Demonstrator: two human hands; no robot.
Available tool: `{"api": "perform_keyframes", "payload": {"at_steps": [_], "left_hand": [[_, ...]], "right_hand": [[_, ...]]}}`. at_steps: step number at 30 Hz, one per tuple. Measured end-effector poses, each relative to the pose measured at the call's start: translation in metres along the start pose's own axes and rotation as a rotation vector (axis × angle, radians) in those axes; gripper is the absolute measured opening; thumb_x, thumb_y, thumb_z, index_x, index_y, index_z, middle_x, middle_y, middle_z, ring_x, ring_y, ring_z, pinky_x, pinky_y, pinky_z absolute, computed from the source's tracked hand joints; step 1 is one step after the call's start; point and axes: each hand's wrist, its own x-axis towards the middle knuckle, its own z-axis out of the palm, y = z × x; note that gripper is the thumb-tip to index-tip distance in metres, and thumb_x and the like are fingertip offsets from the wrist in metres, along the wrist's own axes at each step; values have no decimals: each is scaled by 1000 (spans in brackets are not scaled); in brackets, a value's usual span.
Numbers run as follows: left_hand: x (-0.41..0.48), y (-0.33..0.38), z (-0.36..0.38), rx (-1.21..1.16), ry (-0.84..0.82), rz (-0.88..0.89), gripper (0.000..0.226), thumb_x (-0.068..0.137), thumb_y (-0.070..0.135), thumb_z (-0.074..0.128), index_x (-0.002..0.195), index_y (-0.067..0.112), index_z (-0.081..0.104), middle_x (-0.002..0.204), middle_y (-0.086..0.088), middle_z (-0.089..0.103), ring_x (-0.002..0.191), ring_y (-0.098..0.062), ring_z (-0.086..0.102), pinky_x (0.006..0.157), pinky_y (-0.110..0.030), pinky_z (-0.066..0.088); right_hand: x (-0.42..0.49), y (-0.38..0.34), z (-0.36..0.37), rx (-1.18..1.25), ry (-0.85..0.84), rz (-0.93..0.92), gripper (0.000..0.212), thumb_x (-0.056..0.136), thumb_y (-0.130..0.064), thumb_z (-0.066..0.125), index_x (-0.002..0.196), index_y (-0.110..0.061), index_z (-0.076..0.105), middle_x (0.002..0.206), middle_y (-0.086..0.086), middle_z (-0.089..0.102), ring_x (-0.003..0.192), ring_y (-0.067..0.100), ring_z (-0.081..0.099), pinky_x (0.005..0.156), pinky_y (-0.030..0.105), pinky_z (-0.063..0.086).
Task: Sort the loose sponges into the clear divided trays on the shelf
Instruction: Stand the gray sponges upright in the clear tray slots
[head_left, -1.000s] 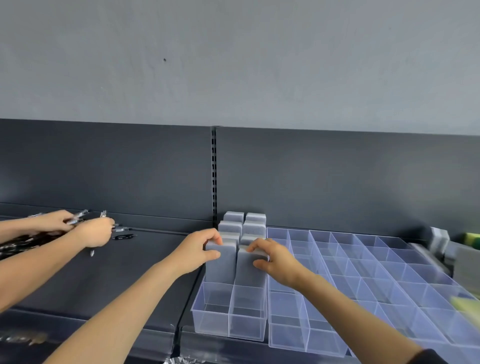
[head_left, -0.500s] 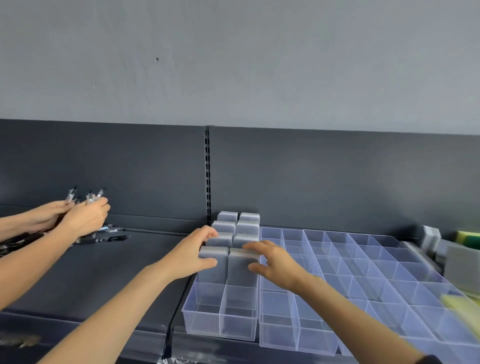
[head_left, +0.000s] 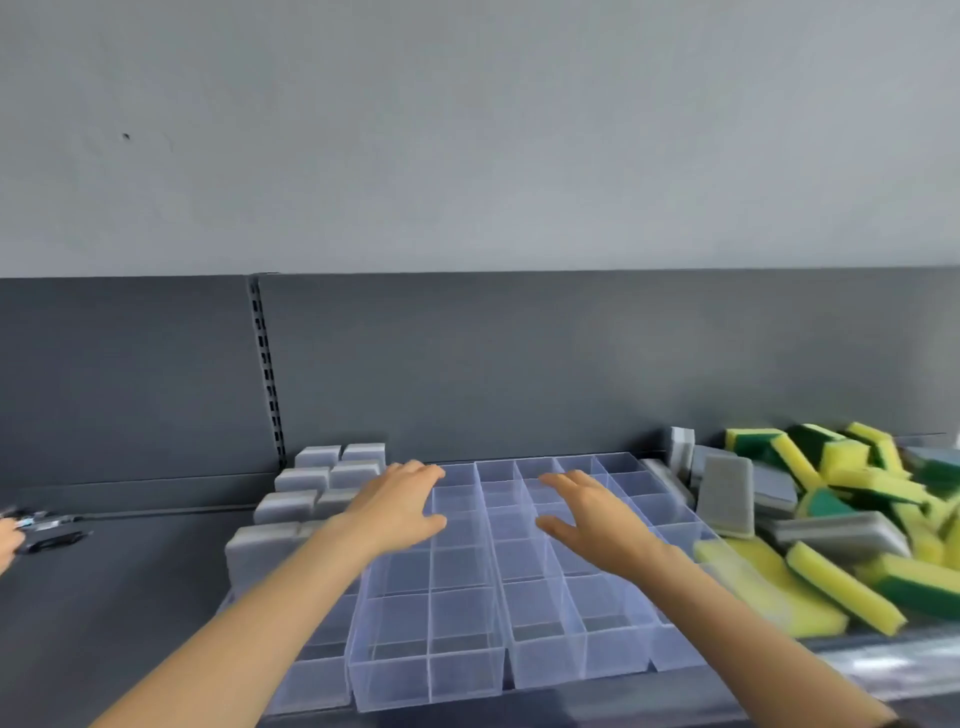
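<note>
Both hands hover over the clear divided trays (head_left: 431, 675) on the dark shelf (head_left: 130, 582), and neither holds anything. The left hand (head_left: 400, 506) is palm down with its fingers (head_left: 421, 475) loosely spread and the thumb out to the side. The right hand (head_left: 587, 519) is much the same, its fingers (head_left: 569, 483) straight and slightly parted. Carrying nothing, they look to be between sponges, and the next reach is likely toward the pile on the right.

The grey sponges (head_left: 304, 479) already sorted stand on edge in the leftmost tray, packed two abreast, probably so that each compartment takes one. I count four rows, so about eight, though the left forearm hides part of the nearest pair. The loose sponges (head_left: 841, 587) lie heaped on the shelf just right of the trays, tumbled at all angles. There are roughly a dozen yellow-and-green ones with some five grey ones among them, and blur rules out an exact count. At least three trays sit side by side, touching. At the far left edge another person's hand (head_left: 6, 540) is beside some pens (head_left: 49, 532)
</note>
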Motion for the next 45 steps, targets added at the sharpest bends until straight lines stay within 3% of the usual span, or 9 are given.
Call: {"api": "perform_keyframes", "payload": {"at_steps": [12, 20, 26, 45], "left_hand": [[72, 173, 26, -51, -49, 155, 52, 90, 32, 51, 139, 20, 35, 139, 0, 41, 131, -20, 35, 99, -34, 38], [105, 264, 34, -89, -68, 292, 51, 89, 30, 51, 137, 19, 38, 136, -2, 44, 128, -22, 36, 98, -37, 40], [137, 312, 42, -120, -64, 375, 52, 89, 30, 52, 138, 18, 39, 139, -3, 42, 128, -23, 39, 98, -41, 43], [259, 415, 77, -203, -126, 606, 54, 88, 28, 53, 139, 16, 39, 139, -5, 45, 129, -22, 38, 105, -38, 38]], "right_hand": [[-88, 160, -82, -100, 109, 298, 54, 88, -43, 52, 136, -21, 39, 129, 6, 50, 114, 24, 52, 93, 38, 47], [-128, 228, -116, -60, 147, 403, 58, 91, -42, 50, 142, -21, 32, 141, 4, 42, 123, 20, 46, 99, 33, 45], [-137, 267, -136, -116, 177, 464, 56, 92, -44, 48, 140, -21, 34, 135, 3, 45, 114, 20, 51, 90, 28, 45], [-130, 374, -167, -143, 235, 688, 59, 91, -45, 49, 142, -21, 32, 144, 5, 38, 125, 21, 44, 100, 38, 44]]}}
